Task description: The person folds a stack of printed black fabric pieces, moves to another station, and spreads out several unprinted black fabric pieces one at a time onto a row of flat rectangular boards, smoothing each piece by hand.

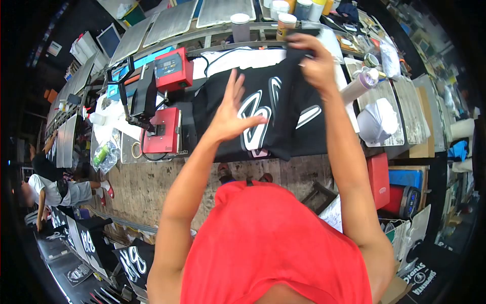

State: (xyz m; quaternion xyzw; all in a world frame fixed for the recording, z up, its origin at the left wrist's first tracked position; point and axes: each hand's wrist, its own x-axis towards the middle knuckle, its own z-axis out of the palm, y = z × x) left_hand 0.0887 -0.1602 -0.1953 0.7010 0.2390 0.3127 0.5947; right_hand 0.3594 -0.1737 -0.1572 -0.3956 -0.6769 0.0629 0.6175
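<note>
Black printed garment (283,109) at the middle of the surface (410,109), beside the red press (162,133): pin flat with the spread left hand (230,117), pinch its far edge in the right hand (318,62), lift evenly, keep the white lettering (251,133) uncreased.

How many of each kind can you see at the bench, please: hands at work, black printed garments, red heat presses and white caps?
Hands: 2, the left hand and the right hand
Garments: 1, the black printed garment
Presses: 1, the red heat press
Caps: 1, the white cap
Total: 5
</note>
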